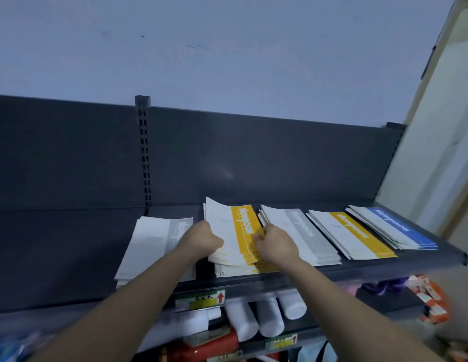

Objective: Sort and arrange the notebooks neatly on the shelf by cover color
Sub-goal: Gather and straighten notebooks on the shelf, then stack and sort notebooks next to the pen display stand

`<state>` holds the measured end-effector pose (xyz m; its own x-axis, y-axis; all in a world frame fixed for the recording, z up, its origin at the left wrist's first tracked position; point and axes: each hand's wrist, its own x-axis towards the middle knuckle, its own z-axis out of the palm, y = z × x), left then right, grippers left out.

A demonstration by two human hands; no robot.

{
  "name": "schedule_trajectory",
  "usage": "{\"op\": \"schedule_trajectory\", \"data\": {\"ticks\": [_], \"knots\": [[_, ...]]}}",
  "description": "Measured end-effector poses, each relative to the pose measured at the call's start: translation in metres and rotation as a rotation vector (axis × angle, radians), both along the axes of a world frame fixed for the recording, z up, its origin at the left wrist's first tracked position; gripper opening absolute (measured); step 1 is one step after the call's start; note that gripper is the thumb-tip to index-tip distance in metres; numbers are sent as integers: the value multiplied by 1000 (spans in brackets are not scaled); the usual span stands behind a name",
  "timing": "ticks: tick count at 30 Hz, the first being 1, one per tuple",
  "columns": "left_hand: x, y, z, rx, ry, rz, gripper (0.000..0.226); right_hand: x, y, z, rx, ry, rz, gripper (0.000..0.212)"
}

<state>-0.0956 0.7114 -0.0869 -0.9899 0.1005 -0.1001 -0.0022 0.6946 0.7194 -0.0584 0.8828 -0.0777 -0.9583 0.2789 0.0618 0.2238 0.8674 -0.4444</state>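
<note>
Left hand & right hand, fingers curled round yellow-banded white paper notebooks btwn them: best square edges w/ yellow stack underneath.

You are facing a dark grey shelf that is carrying five flat stacks of notebooks in a row. From your left, a grey stack is lying apart from the rest. Next, a middle yellow stack is sitting with its top copies tilting up. Just beside it, a second grey stack, a second yellow stack and a blue stack are lying side by side toward the right end.
</note>
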Motion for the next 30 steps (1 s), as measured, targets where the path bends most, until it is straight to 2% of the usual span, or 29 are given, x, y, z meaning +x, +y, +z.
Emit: {"op": "schedule_trajectory", "data": {"ticks": [5, 11, 17, 20, 26, 30], "knots": [[6, 10, -5, -183, 7, 2, 33, 0, 8, -3, 169, -58, 53, 29], [12, 17, -9, -291, 36, 30, 41, -4, 13, -14, 238, -103, 96, 34], [21, 12, -3, -354, 115, 63, 44, -4, 7, -7, 292, -5, 127, 35], [25, -3, 3, -389, 164, 104, 36, -8, -5, 1, 304, 55, 215, 34], [43, -61, 19, -655, 227, 168, 36, -16, -57, 10, 298, 164, 464, 37], [61, -113, 28, -806, 244, 218, 36, -18, -115, 13, 357, 165, 631, 40]]}}
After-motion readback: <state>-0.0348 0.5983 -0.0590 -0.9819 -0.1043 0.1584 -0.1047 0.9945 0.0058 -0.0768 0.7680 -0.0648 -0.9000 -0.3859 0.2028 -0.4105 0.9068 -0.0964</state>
